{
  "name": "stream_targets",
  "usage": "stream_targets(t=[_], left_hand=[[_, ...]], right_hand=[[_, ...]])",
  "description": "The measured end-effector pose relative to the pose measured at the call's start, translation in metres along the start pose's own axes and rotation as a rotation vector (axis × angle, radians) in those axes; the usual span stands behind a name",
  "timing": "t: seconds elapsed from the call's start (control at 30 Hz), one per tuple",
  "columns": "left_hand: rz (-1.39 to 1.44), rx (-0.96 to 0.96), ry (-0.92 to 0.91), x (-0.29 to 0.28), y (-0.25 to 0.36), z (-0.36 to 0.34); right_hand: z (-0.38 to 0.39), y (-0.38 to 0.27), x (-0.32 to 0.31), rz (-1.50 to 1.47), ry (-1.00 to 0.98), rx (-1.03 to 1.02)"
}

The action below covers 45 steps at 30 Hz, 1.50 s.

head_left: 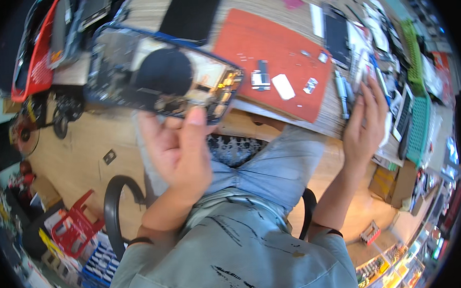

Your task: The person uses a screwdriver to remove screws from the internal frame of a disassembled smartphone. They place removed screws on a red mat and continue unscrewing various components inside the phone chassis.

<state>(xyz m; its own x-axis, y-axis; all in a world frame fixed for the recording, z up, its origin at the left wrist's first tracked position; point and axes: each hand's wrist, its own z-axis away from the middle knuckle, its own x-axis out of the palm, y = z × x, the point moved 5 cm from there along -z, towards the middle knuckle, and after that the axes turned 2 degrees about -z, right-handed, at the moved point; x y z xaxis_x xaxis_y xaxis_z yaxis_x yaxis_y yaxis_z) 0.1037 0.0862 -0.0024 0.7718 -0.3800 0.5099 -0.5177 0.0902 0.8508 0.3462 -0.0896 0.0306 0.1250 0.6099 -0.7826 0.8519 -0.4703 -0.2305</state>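
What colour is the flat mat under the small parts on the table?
The mat is orange-red; it shows best in the head view.

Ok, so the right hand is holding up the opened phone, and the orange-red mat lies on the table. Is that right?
Not quite: the head view shows the left hand holding up the opened phone. The orange-red mat does lie on the table.
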Motion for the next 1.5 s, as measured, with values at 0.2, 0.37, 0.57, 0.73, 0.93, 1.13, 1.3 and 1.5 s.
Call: stream_targets(t=[0.2,0.37,0.57,0.73,0.93,1.13,1.3,1.5], left_hand=[[-0.016,0.043,0.019,0.005,-0.002,0.0],[-0.085,0.039,0.026,0.006,-0.003,-0.004],[-0.147,0.064,0.037,0.012,-0.002,-0.004],[-0.185,0.122,0.07,0.014,-0.001,-0.006],[-0.178,0.168,-0.001,0.008,-0.003,-0.009],[-0.204,0.166,-0.025,0.009,-0.003,-0.01],[-0.224,0.168,-0.011,0.014,-0.002,-0.008],[-0.224,0.155,-0.003,0.014,-0.006,-0.006]], right_hand=[[-0.003,0.005,0.0,-0.014,-0.026,-0.043],[-0.001,0.014,-0.001,0.0,-0.043,-0.044],[0.005,0.025,-0.01,-0.103,0.015,-0.017],[0.013,0.038,-0.03,-0.141,0.137,-0.018],[0.025,0.031,-0.052,-0.146,0.089,0.016],[0.042,0.018,-0.038,-0.168,0.064,-0.109],[0.04,0.026,-0.042,-0.073,0.078,-0.046],[0.044,0.028,-0.039,-0.033,0.089,-0.048]])
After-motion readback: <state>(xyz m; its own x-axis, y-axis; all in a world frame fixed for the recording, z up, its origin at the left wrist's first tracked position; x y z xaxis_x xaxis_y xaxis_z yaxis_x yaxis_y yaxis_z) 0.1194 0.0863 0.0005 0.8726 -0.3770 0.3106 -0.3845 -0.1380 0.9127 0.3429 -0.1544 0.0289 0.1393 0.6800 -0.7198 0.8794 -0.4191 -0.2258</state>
